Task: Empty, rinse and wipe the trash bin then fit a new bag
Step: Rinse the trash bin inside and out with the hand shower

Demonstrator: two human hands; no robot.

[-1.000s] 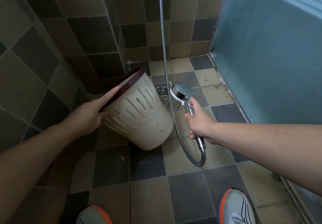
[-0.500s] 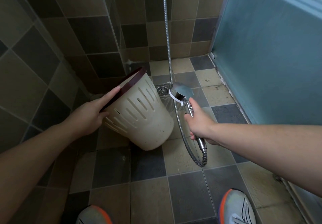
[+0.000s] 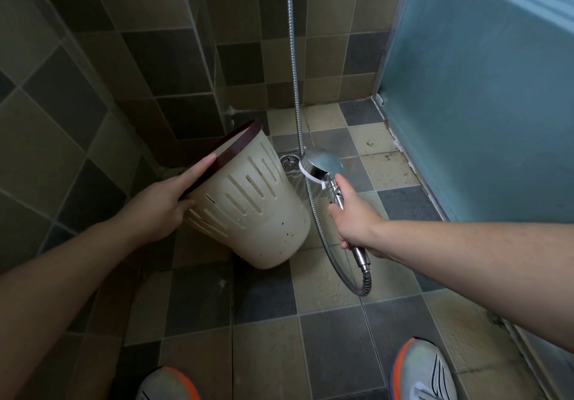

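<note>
No text, label, brand, number or sign can be read anywhere in the view. The cream slotted plastic trash bin with a dark maroon rim (image 3: pixel 248 210) is seen to carry only slots and dark specks, and nothing is printed on the chrome shower head (image 3: pixel 323 161) just beside it.

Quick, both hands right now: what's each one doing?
Left hand: holds the tilted trash bin by its dark rim, index finger straight along it.
Right hand: grips the shower head by its handle.
</note>
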